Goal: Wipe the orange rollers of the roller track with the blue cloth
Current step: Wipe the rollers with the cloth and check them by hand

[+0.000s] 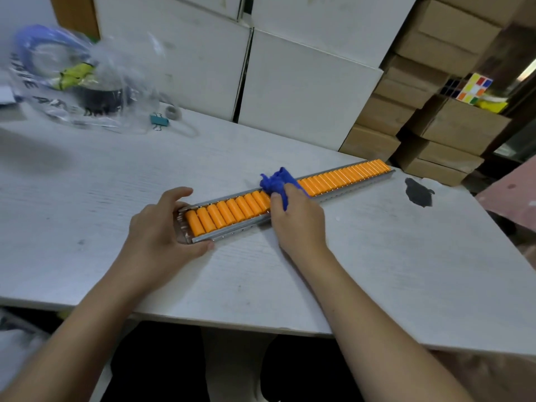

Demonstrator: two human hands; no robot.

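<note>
A long metal roller track (345,192) with several orange rollers (226,211) lies diagonally on the white table, its near end at centre-left and its far end at upper right. My left hand (162,227) grips the near end of the track, thumb on the front rail and fingers over the back. My right hand (295,216) holds a crumpled blue cloth (275,181) pressed onto the rollers about a third of the way along the track. The rollers under the cloth and hand are hidden.
A clear plastic bag (72,79) with tape rolls and a teal binder clip (159,120) lie at the table's back left. White boxes (304,91) and brown cartons (435,111) stack behind. A dark stain (419,192) marks the table at right. A puzzle cube (472,88) sits on cartons.
</note>
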